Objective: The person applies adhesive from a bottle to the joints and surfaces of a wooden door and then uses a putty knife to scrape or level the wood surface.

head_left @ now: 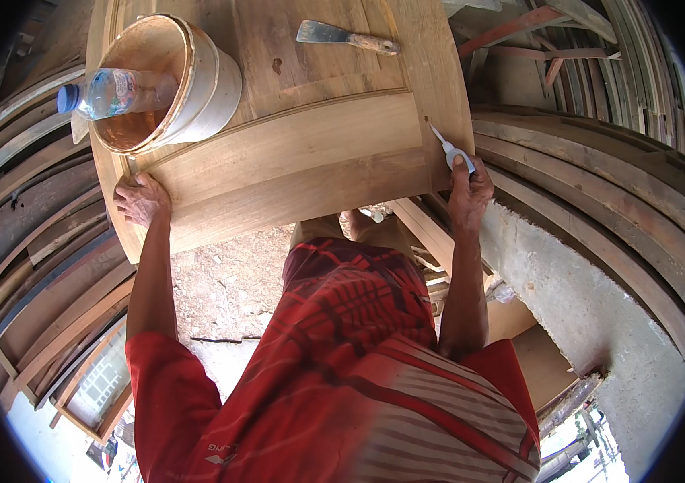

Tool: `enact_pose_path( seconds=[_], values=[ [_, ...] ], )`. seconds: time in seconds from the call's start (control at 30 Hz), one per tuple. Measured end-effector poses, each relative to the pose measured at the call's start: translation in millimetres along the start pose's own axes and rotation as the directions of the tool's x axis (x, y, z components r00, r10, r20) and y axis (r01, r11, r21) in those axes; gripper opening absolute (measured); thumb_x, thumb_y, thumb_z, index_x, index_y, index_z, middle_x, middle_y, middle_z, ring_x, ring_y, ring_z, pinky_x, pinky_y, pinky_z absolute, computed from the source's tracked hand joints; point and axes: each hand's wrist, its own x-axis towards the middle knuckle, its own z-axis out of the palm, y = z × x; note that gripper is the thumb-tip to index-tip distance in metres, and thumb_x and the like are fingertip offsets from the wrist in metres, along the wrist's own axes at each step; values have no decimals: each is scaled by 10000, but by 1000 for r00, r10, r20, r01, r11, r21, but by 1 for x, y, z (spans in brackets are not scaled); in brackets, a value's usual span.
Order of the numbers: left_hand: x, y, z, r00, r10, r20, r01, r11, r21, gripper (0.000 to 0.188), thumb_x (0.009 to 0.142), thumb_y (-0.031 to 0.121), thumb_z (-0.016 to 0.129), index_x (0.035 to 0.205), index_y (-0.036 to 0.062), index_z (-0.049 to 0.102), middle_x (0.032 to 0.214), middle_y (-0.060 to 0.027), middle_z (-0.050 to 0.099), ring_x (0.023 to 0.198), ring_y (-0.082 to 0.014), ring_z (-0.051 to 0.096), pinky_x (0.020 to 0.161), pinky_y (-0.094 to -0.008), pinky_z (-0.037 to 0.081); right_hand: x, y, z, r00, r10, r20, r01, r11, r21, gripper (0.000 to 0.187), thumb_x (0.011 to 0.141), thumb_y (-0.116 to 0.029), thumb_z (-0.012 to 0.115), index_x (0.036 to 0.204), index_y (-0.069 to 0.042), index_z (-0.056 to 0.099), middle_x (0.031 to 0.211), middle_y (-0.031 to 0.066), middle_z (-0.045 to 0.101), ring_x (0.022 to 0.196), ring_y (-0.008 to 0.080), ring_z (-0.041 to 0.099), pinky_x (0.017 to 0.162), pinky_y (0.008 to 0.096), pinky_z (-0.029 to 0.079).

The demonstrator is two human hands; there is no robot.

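Note:
A panelled wooden door lies flat in front of me. My right hand is closed round a small white glue bottle with a long thin nozzle. The nozzle points up and left over the door's right part, its tip close to a small dark mark in the wood. On the door's near left corner rests my left hand, fingers apart, holding nothing. Just beyond it, a stained white bucket stands on the door. Farther right lies a putty knife with a worn wooden handle.
A clear plastic bottle with a blue cap leans out of the bucket's mouth. Stacked timber boards line the left side, with more long planks on the right. A rough concrete ledge runs below those. Dusty floor shows under the door.

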Motion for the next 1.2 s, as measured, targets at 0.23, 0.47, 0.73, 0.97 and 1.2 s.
enact_pose_path(
  seconds=[0.23, 0.47, 0.73, 0.97, 1.2],
  values=[
    [3, -4, 4, 1000, -8, 2, 8, 1000, 15, 623, 963, 528, 526, 1417, 101, 509, 1406, -226, 499, 1310, -404, 484, 1098, -569, 364, 0, -4, -4, 996, 71, 55, -69, 997, -40, 363, 1005, -337, 705, 1045, 23, 726, 794, 26, 626, 757, 125, 523, 700, 314, 455],
    [2, -4, 4, 1000, -5, 6, 5, 1000, 11, 636, 959, 530, 529, 1422, 95, 500, 1399, -229, 500, 1303, -404, 486, 1095, -569, 364, 0, -4, -5, 996, 76, 51, -74, 997, -34, 341, 1005, -317, 699, 1041, 22, 724, 787, 20, 614, 755, 113, 515, 694, 306, 451],
    [4, -5, 6, 1000, -10, -3, 10, 999, 40, 622, 955, 521, 526, 1411, 98, 512, 1398, -226, 503, 1300, -401, 491, 1093, -565, 371, -3, -1, -2, 999, 36, 13, -37, 997, 72, 306, 1004, -310, 706, 949, -9, 706, 692, -52, 523, 638, 51, 452, 572, 256, 353],
    [2, -1, 2, 1000, -12, -2, 12, 1000, 21, 611, 951, 517, 535, 1399, 103, 525, 1400, -222, 505, 1297, -395, 496, 1094, -559, 373, -6, -1, -5, 1000, 28, 7, -28, 1000, 1, 316, 1004, -314, 703, 950, -3, 706, 682, -51, 525, 632, 53, 454, 572, 258, 353],
    [3, -3, 5, 1000, -11, -10, 12, 1000, 23, 610, 953, 517, 540, 1405, 108, 522, 1403, -216, 504, 1291, -395, 497, 1088, -557, 374, -5, -2, -5, 1000, 13, 12, -13, 1000, -3, 320, 1006, -318, 700, 941, -5, 707, 673, -43, 529, 628, 60, 458, 571, 270, 362]
  ],
)
